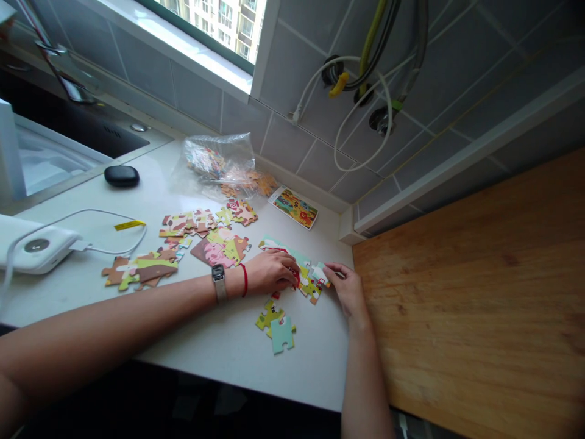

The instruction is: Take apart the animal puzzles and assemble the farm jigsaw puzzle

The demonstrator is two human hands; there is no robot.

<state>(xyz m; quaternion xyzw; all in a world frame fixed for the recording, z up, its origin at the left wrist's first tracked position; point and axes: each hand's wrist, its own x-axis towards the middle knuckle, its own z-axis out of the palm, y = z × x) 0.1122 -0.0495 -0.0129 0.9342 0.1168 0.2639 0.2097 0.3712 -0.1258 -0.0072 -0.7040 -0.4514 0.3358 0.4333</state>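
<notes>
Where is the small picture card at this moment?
In the head view, the picture card lies on the white counter by the tiled wall, just right of the clear plastic bag and beyond the left hand.

Daylight from the white-framed window (228,46) glares on its sill; my white tabletop (205,341) is softly lit, its near edge dark.

The table (196,329) looks smooth and pale with a soft sheen; the bag (217,161) is clear, crinkled, glossy plastic; the board (475,292) is grained, satiny wood; the faucet (75,91) is shiny metal.
</notes>
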